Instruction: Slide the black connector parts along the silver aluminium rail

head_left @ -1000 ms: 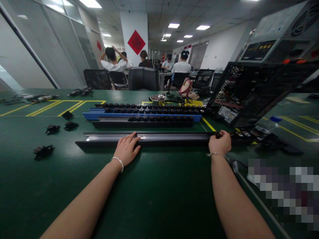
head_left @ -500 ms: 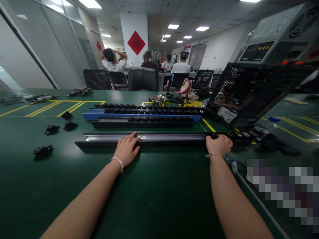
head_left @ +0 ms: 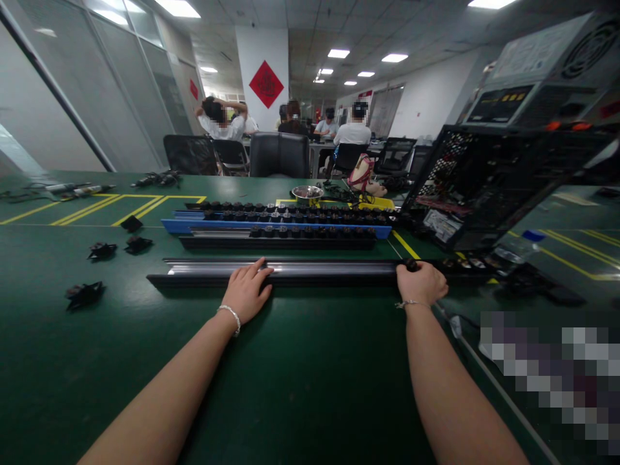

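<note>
A long black rail with a shiny, grey inner channel lies across the green table in front of me. My left hand rests on it left of the middle, fingers spread over its edge. Toward the rail's right part, my right hand is closed around a small black part at the channel. Only the top of that part shows above my fingers. Right of this hand, more small parts sit in the rail.
Behind lie a shorter black rail and a blue rail, with rows of small black parts. Several black pieces lie at left. A metal bowl stands behind. An opened computer case stands at right. People sit in the background.
My right hand has slid slightly left along the rail with the small black part. My left hand and the rail look the same.
</note>
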`<state>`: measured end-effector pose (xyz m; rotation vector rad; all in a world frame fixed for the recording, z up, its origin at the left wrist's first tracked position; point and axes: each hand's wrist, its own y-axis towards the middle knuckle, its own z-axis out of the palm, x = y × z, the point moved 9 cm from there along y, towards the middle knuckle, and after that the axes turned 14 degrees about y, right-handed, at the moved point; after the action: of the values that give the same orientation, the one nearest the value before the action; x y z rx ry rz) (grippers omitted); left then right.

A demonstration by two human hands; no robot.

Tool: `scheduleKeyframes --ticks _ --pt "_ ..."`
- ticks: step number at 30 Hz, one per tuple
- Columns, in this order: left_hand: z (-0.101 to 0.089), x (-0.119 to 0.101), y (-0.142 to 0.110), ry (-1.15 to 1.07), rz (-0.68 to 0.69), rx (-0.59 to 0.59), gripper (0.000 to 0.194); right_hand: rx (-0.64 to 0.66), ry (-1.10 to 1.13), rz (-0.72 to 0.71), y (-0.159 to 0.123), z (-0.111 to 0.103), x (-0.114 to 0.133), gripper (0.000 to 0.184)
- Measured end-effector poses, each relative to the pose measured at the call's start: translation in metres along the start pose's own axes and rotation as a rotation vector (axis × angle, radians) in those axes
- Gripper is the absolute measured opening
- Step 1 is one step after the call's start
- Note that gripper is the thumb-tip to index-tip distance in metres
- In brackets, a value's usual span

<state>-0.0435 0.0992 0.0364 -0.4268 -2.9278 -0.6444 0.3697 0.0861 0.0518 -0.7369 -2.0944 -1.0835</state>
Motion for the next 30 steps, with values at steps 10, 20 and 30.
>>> scheduleKeyframes --ticks 10,20,30 --pt "0.000 0.001 0.000 -0.016 -0.004 -0.001 0.038 0.021 0.009 -0.055 -0.004 0.005 0.007 0.020" --pt "-0.001 0.001 0.000 -0.023 -0.005 -0.010 0.037 0.083 -0.021 -0.080 -0.007 0.015 0.011 0.027" --pt "-0.001 0.000 0.000 -0.028 -0.016 0.007 0.037 0.134 -0.009 -0.106 -0.019 0.020 0.025 0.024"
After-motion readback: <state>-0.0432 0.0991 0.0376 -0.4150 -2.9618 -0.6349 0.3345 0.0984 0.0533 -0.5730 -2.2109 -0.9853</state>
